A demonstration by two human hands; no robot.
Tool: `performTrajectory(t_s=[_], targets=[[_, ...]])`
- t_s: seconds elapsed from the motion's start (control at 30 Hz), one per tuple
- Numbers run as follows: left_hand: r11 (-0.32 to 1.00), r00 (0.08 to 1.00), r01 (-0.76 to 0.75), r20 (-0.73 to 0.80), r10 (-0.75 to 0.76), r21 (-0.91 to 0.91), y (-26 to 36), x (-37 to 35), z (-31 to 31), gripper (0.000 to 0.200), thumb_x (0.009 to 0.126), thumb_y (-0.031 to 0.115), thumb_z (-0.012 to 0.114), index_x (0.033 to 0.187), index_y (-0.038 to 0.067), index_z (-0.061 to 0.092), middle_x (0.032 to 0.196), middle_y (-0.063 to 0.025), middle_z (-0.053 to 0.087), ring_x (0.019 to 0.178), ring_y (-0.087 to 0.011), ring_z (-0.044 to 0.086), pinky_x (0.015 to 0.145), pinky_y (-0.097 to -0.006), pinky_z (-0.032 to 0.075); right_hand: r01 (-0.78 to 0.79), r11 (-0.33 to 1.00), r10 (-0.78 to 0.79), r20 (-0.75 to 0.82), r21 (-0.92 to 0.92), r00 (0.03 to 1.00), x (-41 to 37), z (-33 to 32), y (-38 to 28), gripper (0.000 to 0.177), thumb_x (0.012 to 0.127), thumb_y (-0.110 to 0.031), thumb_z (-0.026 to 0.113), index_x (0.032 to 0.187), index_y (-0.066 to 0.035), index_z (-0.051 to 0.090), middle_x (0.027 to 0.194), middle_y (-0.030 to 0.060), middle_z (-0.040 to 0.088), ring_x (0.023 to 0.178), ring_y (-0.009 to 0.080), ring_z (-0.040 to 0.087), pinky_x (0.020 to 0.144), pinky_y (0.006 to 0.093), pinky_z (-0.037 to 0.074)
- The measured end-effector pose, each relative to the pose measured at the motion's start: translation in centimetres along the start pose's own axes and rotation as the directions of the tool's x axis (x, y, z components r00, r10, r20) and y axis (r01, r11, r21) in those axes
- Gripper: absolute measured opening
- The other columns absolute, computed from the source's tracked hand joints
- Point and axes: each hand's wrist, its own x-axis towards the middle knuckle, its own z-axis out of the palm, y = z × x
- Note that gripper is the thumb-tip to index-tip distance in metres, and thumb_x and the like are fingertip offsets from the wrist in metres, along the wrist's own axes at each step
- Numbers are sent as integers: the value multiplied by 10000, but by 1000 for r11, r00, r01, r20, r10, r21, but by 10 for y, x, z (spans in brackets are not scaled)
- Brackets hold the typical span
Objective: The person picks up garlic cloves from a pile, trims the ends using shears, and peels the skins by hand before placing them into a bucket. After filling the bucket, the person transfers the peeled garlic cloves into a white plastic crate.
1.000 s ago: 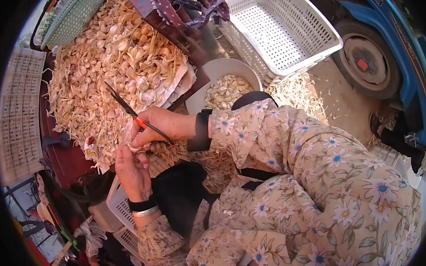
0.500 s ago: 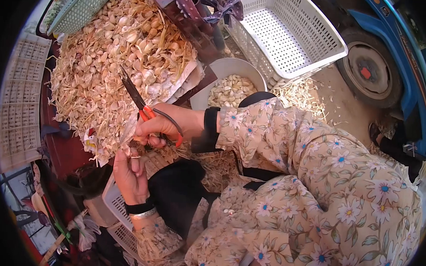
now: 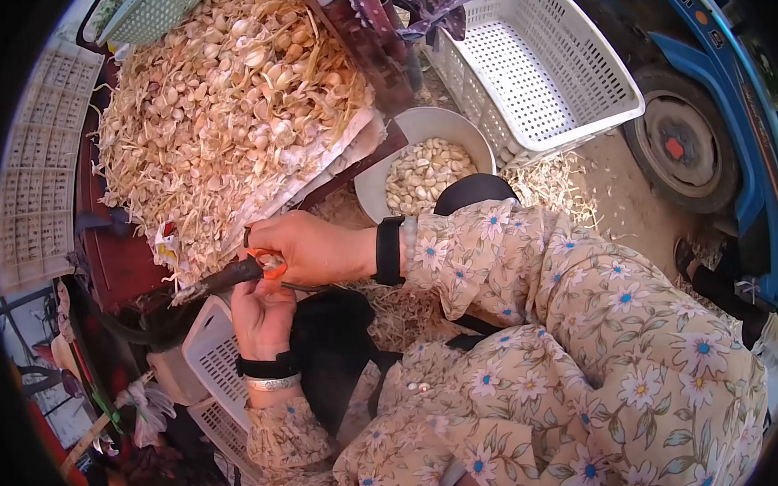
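Observation:
My right hand (image 3: 314, 250) is closed round orange-handled scissors (image 3: 233, 276), whose dark blades point down to the left. Just below it, my left hand (image 3: 263, 323) has its fingers curled up close to the blades; whatever is in them is hidden. Both hands are at the near edge of a heap of garlic (image 3: 229, 103), bulbs mixed with dry skins and stalks. Pale peeled-looking garlic cloves (image 3: 428, 170) lie in a round white bucket (image 3: 474, 129) beyond my right wrist.
A white slotted crate (image 3: 580, 130) stands behind the bucket, near a blue vehicle's wheel (image 3: 680, 139). A green basket (image 3: 159, 7) rests at the heap's far left. Another pale crate (image 3: 46, 163) stands at left, and a white crate (image 3: 212, 344) sits below my left hand.
The scissors have swung from pointing up over the heap to pointing down-left beside my left hand. My right hand has turned over; my left hand has shifted slightly right and down.

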Motion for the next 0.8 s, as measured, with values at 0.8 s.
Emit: performTrajectory(t_s=[0.8], targets=[[898,978,-178,177,114,403,-8,-77,-4,138,905,163,483,888,34,440,745,-80,517,467,-16,391,344,-118,310,-644,630,424,503,434,754,-7,1,-25,123,810,-146,538,798,-25,532,637,21,581,546,74,540,481,194,422]])
